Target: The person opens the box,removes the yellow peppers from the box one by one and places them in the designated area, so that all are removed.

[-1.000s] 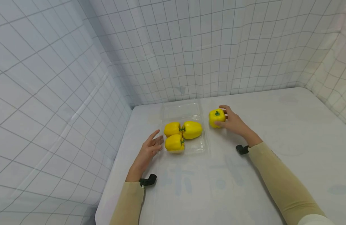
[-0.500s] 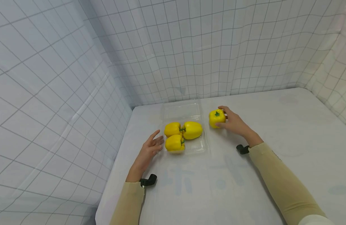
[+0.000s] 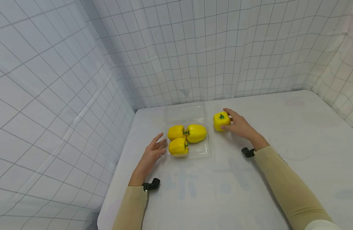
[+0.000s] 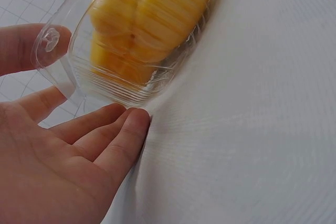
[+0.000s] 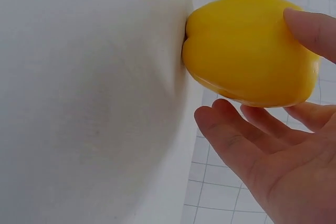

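Observation:
In the head view my right hand (image 3: 240, 126) holds a yellow bell pepper (image 3: 220, 123) that stands stem-up on the table, right of a clear plastic clamshell box (image 3: 200, 150). The right wrist view shows the thumb on one side of this bell pepper (image 5: 247, 51); the lower fingers are a little apart from it, and its base is at the table. Three more yellow bell peppers (image 3: 196, 133) lie on their sides in the box. My left hand (image 3: 150, 155) is at the box's left side, its relaxed fingertips (image 4: 137, 119) right at the ribbed wall and one finger behind the clear rim.
The box's lid (image 3: 185, 112) is folded back flat toward the rear. A white cloth covers the table (image 3: 205, 204). Grid-patterned curtains (image 3: 193, 48) hang behind it and along its left and right sides. A black wrist camera (image 3: 152, 184) sits on each wrist.

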A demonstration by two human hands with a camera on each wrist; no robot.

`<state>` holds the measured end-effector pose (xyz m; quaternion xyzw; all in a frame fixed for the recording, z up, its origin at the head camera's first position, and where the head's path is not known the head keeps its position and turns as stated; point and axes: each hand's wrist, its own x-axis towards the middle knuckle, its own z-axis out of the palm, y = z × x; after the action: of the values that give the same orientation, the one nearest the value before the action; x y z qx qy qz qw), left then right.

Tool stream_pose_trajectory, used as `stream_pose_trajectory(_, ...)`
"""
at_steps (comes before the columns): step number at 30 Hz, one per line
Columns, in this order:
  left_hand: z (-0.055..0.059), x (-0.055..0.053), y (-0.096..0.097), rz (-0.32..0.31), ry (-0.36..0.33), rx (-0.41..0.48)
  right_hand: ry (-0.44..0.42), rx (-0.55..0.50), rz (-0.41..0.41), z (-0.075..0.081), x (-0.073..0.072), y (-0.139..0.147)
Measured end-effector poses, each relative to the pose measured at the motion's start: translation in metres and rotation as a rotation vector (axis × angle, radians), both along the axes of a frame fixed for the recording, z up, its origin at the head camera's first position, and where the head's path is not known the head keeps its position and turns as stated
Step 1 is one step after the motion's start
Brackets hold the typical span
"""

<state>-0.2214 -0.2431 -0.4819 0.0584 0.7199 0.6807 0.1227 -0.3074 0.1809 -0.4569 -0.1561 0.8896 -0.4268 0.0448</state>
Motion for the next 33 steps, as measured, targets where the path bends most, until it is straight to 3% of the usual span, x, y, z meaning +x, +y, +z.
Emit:
stream_pose_trajectory(20,0.001,0.002,0.003,0.027,-0.024,-0.009,0.075,0.017,-0.026,0.023,0.012,0.003)
stream_pose_trajectory(33,0.000,0.001,0.001,0.019,-0.008,-0.008,0.220,0.104,-0.043,0.040,0.018,-0.004)
